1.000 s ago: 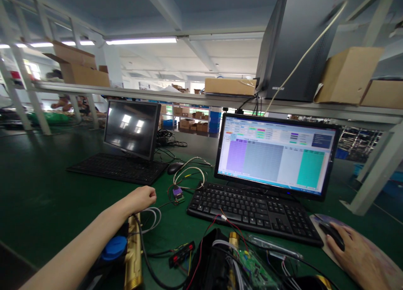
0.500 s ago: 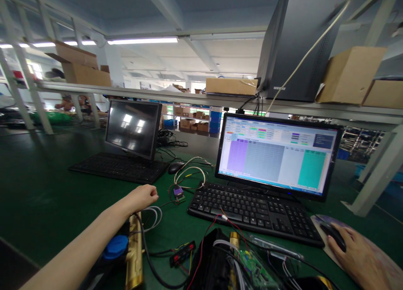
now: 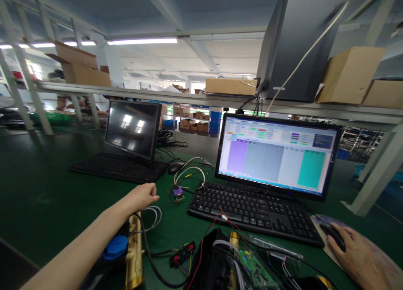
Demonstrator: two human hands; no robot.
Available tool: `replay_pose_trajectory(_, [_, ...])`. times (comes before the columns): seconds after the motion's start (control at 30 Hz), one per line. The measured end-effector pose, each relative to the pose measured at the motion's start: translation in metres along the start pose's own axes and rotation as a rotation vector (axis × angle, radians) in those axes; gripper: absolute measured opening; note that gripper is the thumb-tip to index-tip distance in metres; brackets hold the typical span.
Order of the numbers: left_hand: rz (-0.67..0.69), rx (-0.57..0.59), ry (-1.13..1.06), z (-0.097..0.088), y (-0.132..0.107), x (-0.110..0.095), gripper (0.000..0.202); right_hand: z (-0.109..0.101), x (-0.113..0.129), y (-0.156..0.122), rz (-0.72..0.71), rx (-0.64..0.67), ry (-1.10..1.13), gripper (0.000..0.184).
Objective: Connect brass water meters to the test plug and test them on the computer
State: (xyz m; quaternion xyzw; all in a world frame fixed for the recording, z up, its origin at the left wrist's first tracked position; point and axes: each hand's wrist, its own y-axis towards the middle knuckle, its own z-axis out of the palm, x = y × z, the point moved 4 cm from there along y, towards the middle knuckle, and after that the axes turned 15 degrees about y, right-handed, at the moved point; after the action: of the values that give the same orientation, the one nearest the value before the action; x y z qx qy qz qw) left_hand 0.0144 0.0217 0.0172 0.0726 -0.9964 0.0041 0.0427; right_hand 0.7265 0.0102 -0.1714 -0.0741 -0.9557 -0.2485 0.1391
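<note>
My right hand [image 3: 357,252] lies over a black computer mouse [image 3: 335,235] on a patterned mouse pad [image 3: 382,256], fingers curved around it. At centre left my left hand [image 3: 143,197] is curled into a loose fist, with nothing seen sticking out of it. Just below that hand are a brass-coloured metal body [image 3: 134,252], a loop of grey cable [image 3: 155,218] and a blue round cap [image 3: 115,247]. A lit monitor [image 3: 277,155] shows a window with purple, grey and green columns. In front of it stands a black keyboard [image 3: 255,210].
Along the near edge lie a green circuit board [image 3: 256,269], a black housing with red wires [image 3: 210,265] and a small red-and-black terminal block [image 3: 182,254]. A purple connector [image 3: 178,192] sits mid-table. A dark monitor [image 3: 134,128] and second keyboard [image 3: 118,166] stand left. A shelf [image 3: 176,96] crosses above.
My left fist has shifted very slightly. My right hand keeps its place on the mouse, and the monitor's window looks the same.
</note>
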Motion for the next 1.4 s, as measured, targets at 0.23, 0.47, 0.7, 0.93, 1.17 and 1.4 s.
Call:
replay_pose_trajectory(0.23, [0.001, -0.037, 0.012, -0.002, -0.001, 0.001, 0.017, -0.006, 0.01, -0.004, -0.043, -0.05, -0.014, 0.062])
replay_pose_trajectory(0.47, [0.015, -0.072, 0.018, -0.009, -0.004, -0.003, 0.023, -0.009, 0.014, -0.005, -0.039, -0.037, 0.01, 0.061])
replay_pose_trajectory(0.7, [0.006, -0.066, 0.015, -0.007, -0.002, 0.001, 0.022, -0.005, 0.008, -0.003, -0.014, -0.033, 0.003, 0.061])
replay_pose_trajectory(0.93, [0.004, -0.066, 0.012, -0.003, 0.002, 0.004, 0.021, 0.0, -0.003, 0.003, 0.001, -0.017, 0.022, 0.062])
replay_pose_trajectory(1.17, [-0.004, -0.052, 0.015, -0.002, 0.001, 0.005, 0.022, -0.003, 0.002, 0.001, -0.048, -0.052, 0.009, 0.061])
replay_pose_trajectory(1.4, [-0.005, -0.039, 0.015, -0.002, 0.002, 0.004, 0.023, -0.002, 0.001, 0.0, -0.036, -0.028, -0.023, 0.062])
